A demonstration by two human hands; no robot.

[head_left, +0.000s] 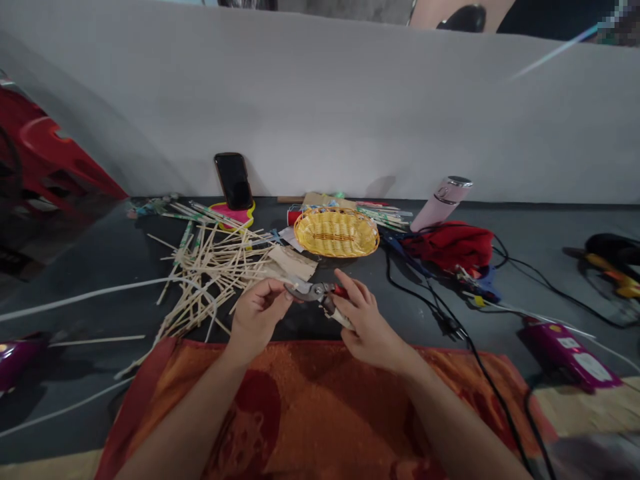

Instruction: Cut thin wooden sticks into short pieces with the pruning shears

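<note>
Evidently, the cutting tool is the item in hand: a pair of metal pruning shears with red and pale handles (319, 291), held above the grey desk (540, 230) with the blades pointing left. The right hand (363, 317) is wrapped around the handles, which presumably lets it work the blades while they face the other hand. The left hand (257, 317) is closed in a thumb-and-forefinger pinch at the blades, apparently on a small pale piece (296, 285), too small to identify.

A loose pile of thin, pale wooden sticks (220, 267) lies to the left, judged convenient for the left hand. An orange towel with dark red figures (320, 393) covers the near edge beneath the forearms, possibly as padding or to catch scraps. A black smartphone (233, 181) leans against the white wall (320, 100), probably to face the worker; its screen is dark.

Items behind the yellow woven oval basket (337, 253) are partly concealed by it. The right fingers cover part of the handles. A purple object (19, 360) is cut off at the left border and cannot be identified.
</note>
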